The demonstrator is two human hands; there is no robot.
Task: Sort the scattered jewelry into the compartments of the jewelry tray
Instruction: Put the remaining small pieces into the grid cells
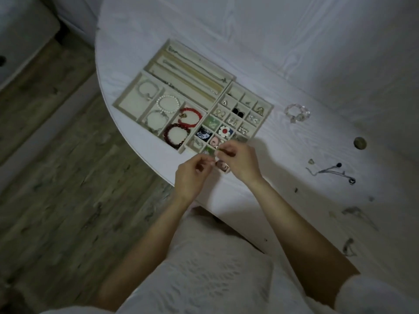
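Left hand [192, 172]: it is low over the near edge of the table, just near the tray. Its fingers are curled and its fingertips pinch one end of a tiny thing.
Right hand [238, 160]: it is right beside the left hand. Its fingertips pinch the other end of the same tiny thing.
Tiny thing [215, 156]: it is small and pale, held between both hands. It is too small and blurry to tell what it is.
Jewelry tray [269, 108]: a pale tray with many boxes. It lies on the left part of the table, close to the rounded edge.
Long boxes: they are at the far side of the tray. Thin chains [197, 74] lie along them.
Big boxes: they are on the left side of the tray. A white bead bracelet [168, 104], a red bracelet [190, 116] and a dark red bracelet [176, 133] lie in them.
Small boxes: they are on the right side of the tray. A white flower with a red middle [224, 131] sits in one. Little shiny bits sit in others.
Clear bead bracelet [297, 112]: it lies on the table to the right of the tray, apart from it.
Dark string piece [333, 172]: it lies on the table, farther right and nearer.
Round thing [359, 143]: it is small and sits on the table at the right.
Table [294, 64]: it is white with a rounded edge.
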